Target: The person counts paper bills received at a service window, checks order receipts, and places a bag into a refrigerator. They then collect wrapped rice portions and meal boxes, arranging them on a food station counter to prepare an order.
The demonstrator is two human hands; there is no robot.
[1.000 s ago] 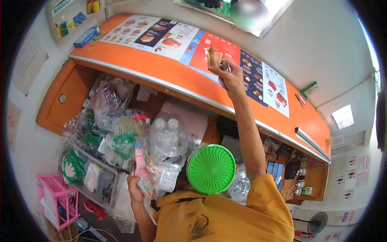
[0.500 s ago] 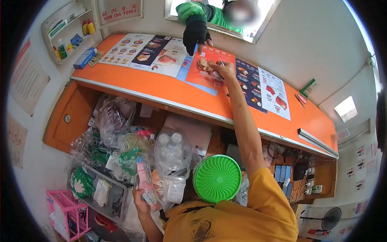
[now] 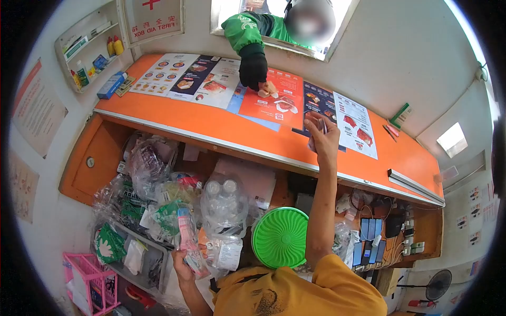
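Note:
My left hand [image 3: 183,267], low at the left of my body, is closed round a long pink and blue bundle [image 3: 191,245] that looks like banknotes. Over the orange counter [image 3: 200,110], my right hand [image 3: 324,138] is raised with its fingers closed on a thin greyish-blue folded thing [image 3: 312,141]; its kind is unclear. A person's black-gloved hand [image 3: 253,68] reaches in through the window and touches crumpled tan paper pieces [image 3: 268,89], which look like banknotes, on a red menu sheet [image 3: 276,108].
More menu sheets [image 3: 213,87] lie along the counter. Below it are clear plastic bags [image 3: 153,158], a bag of bottles [image 3: 224,205], a green round lid [image 3: 280,237] and several phones with cables [image 3: 371,229]. A grey bin [image 3: 158,263] and pink basket [image 3: 92,279] stand lower left.
My right hand has drawn back from the tan papers, moving right and nearer me. The gloved hand has come down onto those papers. My left hand stays in place with the bundle.

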